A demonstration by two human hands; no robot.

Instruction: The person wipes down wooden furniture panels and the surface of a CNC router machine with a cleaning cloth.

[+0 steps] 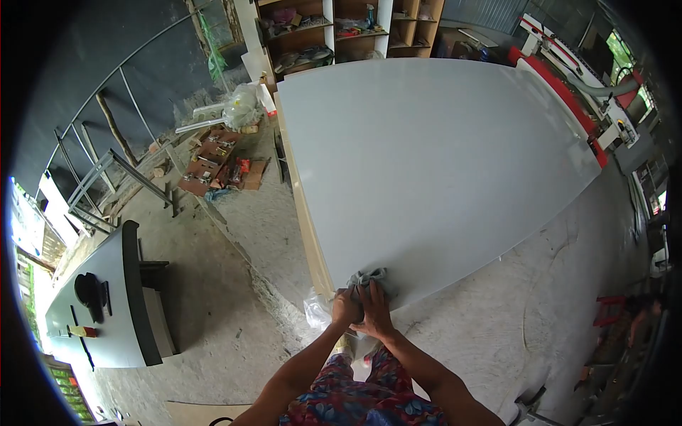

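Observation:
A crumpled grey cloth (367,277) is bunched at the near corner of a large light grey panel (440,163). My left hand (346,307) is closed at the cloth's left side, right at the panel's edge. Against it, my right hand (374,309) lies over the cloth with its fingers bent onto it. The two hands touch each other, and part of the cloth is hidden beneath them. Clear plastic film (317,311) hangs by the panel's corner, just left of my hands.
A red and white machine (568,92) stands at the panel's far right end. Shelves (355,35) with assorted items are behind it. Brown boards with hardware (213,162) lie on the floor at left. A smaller table (117,312) bears a black cap (90,298).

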